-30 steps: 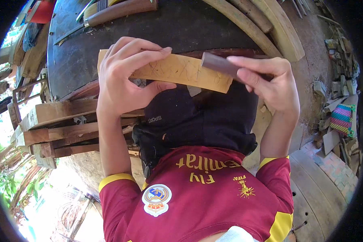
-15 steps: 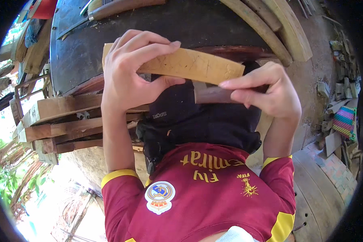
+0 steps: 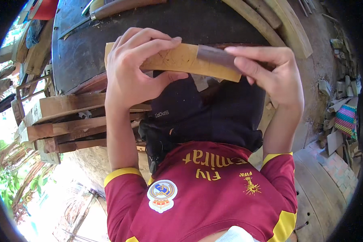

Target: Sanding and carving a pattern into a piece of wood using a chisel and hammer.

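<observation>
Left grip (image 3: 135,68) on pale flat wood strip (image 3: 177,60), pencil-marked, right grip (image 3: 270,74) pressing brown sanding piece (image 3: 215,56)

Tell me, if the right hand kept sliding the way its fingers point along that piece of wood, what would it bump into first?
Probably the left hand. The right hand presses a dark brown block on the pale wooden strip, fingers pointing left along it. Bare wood lies between, then the left fingertips gripping the strip.

No pkgs, signs or screens in view. Only label-like items: round white-and-blue crest badge (image 3: 161,195) on maroon shirt chest, w/ small yellow sun-shaped emblem (image 3: 250,186) near it, towards person's right sleeve.
</observation>
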{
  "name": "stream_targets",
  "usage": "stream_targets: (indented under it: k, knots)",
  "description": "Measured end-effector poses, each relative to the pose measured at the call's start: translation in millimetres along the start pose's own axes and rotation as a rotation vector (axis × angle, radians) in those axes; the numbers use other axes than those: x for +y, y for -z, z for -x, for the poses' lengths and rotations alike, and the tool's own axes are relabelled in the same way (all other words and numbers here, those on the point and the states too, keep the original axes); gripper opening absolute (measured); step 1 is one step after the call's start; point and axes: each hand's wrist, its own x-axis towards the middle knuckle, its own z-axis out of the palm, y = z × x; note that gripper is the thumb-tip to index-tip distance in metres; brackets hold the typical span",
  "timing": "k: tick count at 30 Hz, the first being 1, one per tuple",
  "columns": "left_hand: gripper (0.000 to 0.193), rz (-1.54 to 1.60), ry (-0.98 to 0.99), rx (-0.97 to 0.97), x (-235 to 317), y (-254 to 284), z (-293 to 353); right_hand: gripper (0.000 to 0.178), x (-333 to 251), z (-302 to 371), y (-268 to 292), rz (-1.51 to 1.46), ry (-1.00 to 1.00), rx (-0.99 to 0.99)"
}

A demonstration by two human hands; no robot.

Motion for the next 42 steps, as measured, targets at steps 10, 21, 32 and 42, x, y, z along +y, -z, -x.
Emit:
stream_targets:
  k: [10,21,32,42]
  knots:
    - [0.058,-0.021,0.007,0.001,2,0,-1,0.023,-2,17,0,0.294,0.238,-0.060]
    - [0.060,-0.011,0.030,-0.043,3,1,-2,0.025,28,19,17,0.179,0.257,0.238]
    - [0.056,-0.030,0.011,0.007,4,-2,-5,0.022,19,21,19,0.258,0.234,0.211]
    - [0.057,-0.046,0.022,0.000,8,0,-6,0.027,25,18,21,0.285,0.394,0.117]
